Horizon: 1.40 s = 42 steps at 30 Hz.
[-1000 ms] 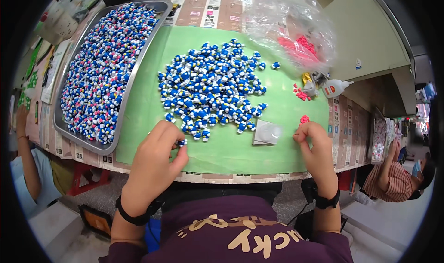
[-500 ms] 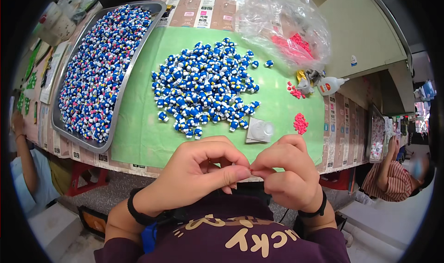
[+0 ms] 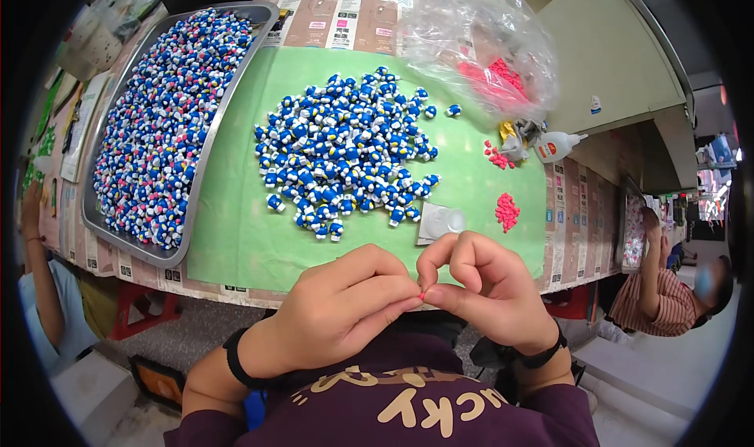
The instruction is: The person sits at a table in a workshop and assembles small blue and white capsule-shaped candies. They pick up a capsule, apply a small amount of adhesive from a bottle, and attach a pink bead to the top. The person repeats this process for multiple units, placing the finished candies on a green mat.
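Just over the near table edge, my left hand (image 3: 345,305) is closed in a pinch. A tiny pink-red piece (image 3: 422,296) shows at its fingertips; whatever else lies between those fingers is hidden. My right hand (image 3: 491,294) meets it there, thumb tip against the small piece and fingers curled above, the index lifted off. Beyond my hands lies a loose pile of small blue-and-white figures (image 3: 338,144) with yellow touches, on a green cloth (image 3: 236,243). Closest to my right hand is a small clear round cap (image 3: 444,222) on a pale square. A little heap of pink pieces (image 3: 506,212) sits right of it.
On the left stands a metal tray (image 3: 206,152) full of similar figures. A clear plastic bag (image 3: 471,34) with pink pieces lies at the back right, near a white squeeze bottle (image 3: 558,145) and another pink heap (image 3: 499,158). Other people sit at both sides.
My right index finger has lifted away from the fingertips, and the right thumb now presses at the pink piece. My left fingers have drawn closer together. The pink piece shows more clearly.
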{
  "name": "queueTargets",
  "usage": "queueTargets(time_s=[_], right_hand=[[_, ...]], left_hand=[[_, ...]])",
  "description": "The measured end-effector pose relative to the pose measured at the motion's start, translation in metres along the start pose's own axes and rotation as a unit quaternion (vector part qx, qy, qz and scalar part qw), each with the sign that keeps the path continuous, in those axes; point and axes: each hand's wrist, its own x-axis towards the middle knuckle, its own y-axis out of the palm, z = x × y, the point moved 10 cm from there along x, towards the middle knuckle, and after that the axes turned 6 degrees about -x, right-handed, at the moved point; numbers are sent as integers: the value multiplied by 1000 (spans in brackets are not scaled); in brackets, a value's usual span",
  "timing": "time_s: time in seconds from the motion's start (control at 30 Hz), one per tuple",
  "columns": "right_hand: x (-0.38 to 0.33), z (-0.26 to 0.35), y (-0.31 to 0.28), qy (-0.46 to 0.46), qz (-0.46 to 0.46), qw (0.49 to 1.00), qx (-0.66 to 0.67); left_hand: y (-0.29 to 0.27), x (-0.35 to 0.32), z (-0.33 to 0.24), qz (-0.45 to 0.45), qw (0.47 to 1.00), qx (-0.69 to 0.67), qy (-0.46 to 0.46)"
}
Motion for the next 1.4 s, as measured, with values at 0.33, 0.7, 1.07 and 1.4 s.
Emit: queueTargets(time_s=[0.33, 0.7, 1.07, 1.4], right_hand=[[23, 27, -58, -117, -48, 857, -500], [24, 31, -54, -112, -37, 868, -482], [6, 74, -6, -213, -103, 914, -330], [2, 65, 1, -253, -135, 890, -356]], left_hand=[[-19, -12, 35, -46, 977, -115, -173], [-30, -24, 54, -123, 920, -300, -222], [-10, -1, 45, -145, 895, -384, -176], [-18, 0, 16, -154, 974, -162, -48]])
